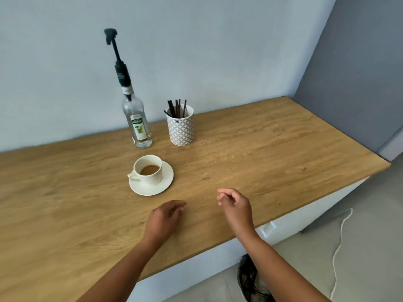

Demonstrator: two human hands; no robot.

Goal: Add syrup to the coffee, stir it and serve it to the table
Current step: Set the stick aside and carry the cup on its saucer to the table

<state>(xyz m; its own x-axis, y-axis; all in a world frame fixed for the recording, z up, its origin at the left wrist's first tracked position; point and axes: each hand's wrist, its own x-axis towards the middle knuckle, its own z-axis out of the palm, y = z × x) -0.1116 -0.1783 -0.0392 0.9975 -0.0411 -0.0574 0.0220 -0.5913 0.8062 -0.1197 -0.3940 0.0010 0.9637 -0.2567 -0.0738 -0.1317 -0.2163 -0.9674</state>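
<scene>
Fingers [177,207] of the left hand [164,221] are loosely curled and grip nothing; those of the right hand [236,207] curl a little more, tips near the thumb, equally empty. Both hands are over the near part of the bench [272,149], just apart from each other; whether either touches the wood I cannot tell. Just beyond the left hand stands a white cup [152,178] on a white saucer [163,184], handle turned left. The cup holds light brown coffee [149,169], filling it only partway. Farther back, near the wall [218,51], a clear glass bottle [134,110] stands with a tall black pump [119,62] in its neck. Just to its right is a patterned pot [181,131] holding several dark sticks [177,109]. The bottle's fill level is hard to make out and its label is too blurred to read. The sticks' lower ends are hidden in the pot. Both forearms are cut off by the lower edge. On the floor [370,236] lies a shoe [248,277], partly behind the right arm.
</scene>
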